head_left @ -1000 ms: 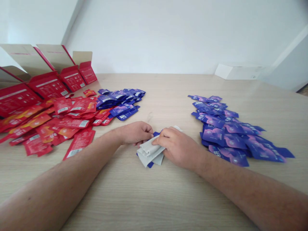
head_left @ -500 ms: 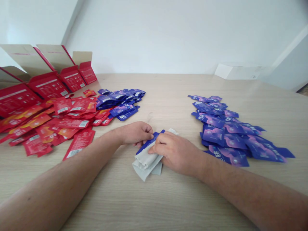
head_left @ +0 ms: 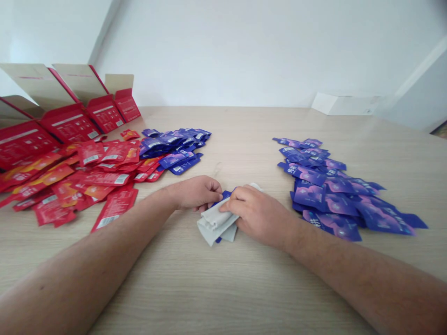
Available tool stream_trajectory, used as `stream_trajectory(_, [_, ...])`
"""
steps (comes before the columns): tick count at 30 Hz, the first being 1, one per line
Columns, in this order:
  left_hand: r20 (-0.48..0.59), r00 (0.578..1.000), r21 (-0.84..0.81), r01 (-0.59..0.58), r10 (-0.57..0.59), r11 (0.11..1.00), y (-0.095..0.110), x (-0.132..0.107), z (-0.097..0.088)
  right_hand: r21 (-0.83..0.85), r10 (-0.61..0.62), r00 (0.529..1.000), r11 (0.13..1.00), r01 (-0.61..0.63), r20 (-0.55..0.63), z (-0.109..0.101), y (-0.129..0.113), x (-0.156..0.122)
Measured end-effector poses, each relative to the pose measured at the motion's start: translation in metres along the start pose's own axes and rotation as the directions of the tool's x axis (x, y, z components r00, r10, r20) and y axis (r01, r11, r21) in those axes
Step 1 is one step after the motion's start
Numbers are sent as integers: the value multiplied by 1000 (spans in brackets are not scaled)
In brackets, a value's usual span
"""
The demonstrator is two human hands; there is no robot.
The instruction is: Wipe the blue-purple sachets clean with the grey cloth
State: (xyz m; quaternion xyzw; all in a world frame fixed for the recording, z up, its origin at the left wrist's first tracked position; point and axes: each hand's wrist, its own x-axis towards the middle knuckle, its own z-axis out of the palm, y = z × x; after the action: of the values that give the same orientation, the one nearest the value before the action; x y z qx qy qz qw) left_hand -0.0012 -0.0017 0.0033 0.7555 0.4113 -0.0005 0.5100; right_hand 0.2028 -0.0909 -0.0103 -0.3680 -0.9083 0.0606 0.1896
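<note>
My left hand (head_left: 197, 192) pinches the top end of a blue sachet (head_left: 225, 194) lying on the wooden table (head_left: 223, 279) in front of me. My right hand (head_left: 256, 214) is closed on a folded grey cloth (head_left: 214, 222) and presses it onto the sachet. Most of the sachet is hidden under the cloth and my fingers; only blue edges show above and below the cloth.
A heap of red sachets (head_left: 70, 179) and a smaller heap of blue ones (head_left: 174, 146) lie to the left, behind them open red cartons (head_left: 70, 118). Another spread of blue-purple sachets (head_left: 331, 188) lies to the right. A white box (head_left: 344, 103) stands at the far edge.
My right hand slid the cloth down along the sachet half a second ago and has now drawn it back up. My left hand has stayed in place.
</note>
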Motion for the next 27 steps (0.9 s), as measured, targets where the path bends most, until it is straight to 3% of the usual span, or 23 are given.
stream_trajectory(3, [-6,1000,-2,-3,3,1000,0,0,0,-5,24,1000,1000,-24,-16,0,1,1])
stream_trajectory(8, [5,1000,11,18,-19,1000,0,0,-1,21,-101,994,995,100,31,-1,-4,0])
stream_trajectory(13, [3,1000,-12,-7,7,1000,-1,0,0,-4,16,1000,1000,-16,3,-3,-1,1])
stream_trajectory(18, [10,1000,17,-5,4,1000,-2,0,-1,8,-73,997,997,73,25,0,-3,1])
stream_trajectory(24, [-3,1000,-5,-11,11,1000,-1,0,0,-10,25,1000,1000,-25,0,-2,1,1])
stream_trajectory(27, [3,1000,8,-4,4,1000,-1,0,0,5,-27,1000,1000,27,14,0,-2,0])
